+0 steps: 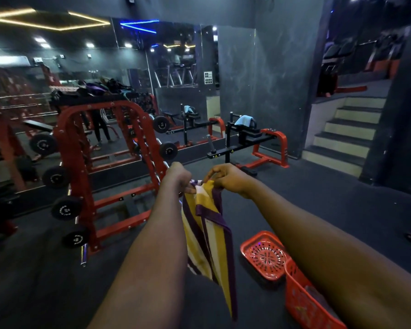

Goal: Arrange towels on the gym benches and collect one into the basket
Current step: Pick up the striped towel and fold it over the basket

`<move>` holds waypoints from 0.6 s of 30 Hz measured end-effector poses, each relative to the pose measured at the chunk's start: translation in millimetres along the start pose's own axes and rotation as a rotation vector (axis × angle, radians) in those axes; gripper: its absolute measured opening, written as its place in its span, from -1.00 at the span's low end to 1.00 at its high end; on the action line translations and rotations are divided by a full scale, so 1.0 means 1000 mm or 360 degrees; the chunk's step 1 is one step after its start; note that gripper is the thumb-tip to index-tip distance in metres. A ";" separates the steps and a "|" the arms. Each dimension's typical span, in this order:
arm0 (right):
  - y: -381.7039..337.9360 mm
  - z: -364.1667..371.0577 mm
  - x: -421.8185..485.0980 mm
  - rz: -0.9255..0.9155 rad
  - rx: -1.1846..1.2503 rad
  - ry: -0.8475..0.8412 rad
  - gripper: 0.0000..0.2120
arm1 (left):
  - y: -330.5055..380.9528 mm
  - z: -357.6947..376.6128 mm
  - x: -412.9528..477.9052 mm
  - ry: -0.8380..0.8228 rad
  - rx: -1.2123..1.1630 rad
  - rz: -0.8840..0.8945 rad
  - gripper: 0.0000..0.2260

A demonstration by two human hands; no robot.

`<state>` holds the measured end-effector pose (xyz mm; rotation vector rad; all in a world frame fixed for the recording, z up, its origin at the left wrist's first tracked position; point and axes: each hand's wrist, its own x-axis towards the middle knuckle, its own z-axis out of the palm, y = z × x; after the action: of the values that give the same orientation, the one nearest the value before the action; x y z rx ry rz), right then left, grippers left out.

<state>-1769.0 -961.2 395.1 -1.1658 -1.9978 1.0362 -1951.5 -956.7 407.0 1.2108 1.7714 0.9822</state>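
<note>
Hands: left hand (178, 178) and right hand (226, 178) pinch striped towel (207, 233) left of basket (304, 302) | dark floor (318, 198) | bench (249, 136) with blue towel (244, 119) beyond basket

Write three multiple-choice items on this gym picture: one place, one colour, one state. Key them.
1. The blue towel lies: A on the stairs; B on the black-and-red machine; C on the dumbbell rack.
2. The striped towel is: A green and black; B plain red; C yellow, purple and white.
3. The striped towel: A lies folded; B covers the floor; C hangs from the left hand and right hand.
B: it drapes over the machine's top. C: those stripes show. C: both hands pinch its top.
</note>
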 end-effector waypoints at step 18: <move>-0.007 -0.009 0.002 -0.0338 -0.0483 0.0111 -0.91 | -0.013 -0.017 -0.015 -0.0375 0.0889 -0.0019 -0.81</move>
<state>-1766.1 -958.6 406.4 -1.0919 -2.2188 0.5935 -1967.0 -977.6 405.0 1.5755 1.9138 0.3135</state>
